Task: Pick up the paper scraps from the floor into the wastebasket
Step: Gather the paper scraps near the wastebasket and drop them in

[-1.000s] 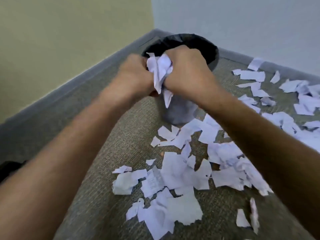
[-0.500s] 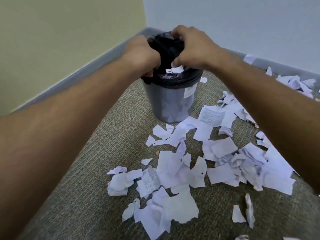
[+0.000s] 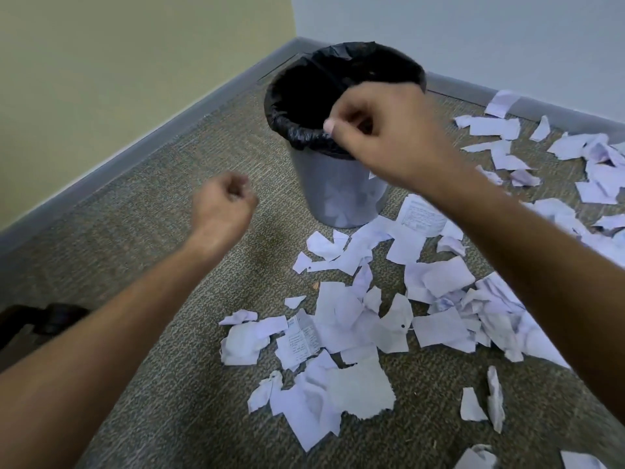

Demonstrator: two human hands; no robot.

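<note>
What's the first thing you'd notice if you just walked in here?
Probably the mess: torn white paper scraps lie all over the carpet, spreading from the middle to the right wall. Next is the grey wastebasket with its black liner, standing in the corner. The right hand is in front of its rim and the left hand is off to its left; both hold nothing.

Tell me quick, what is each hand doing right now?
Left hand: fingers curled, holding nothing.
Right hand: fingers curled, nothing visible in it.
</note>
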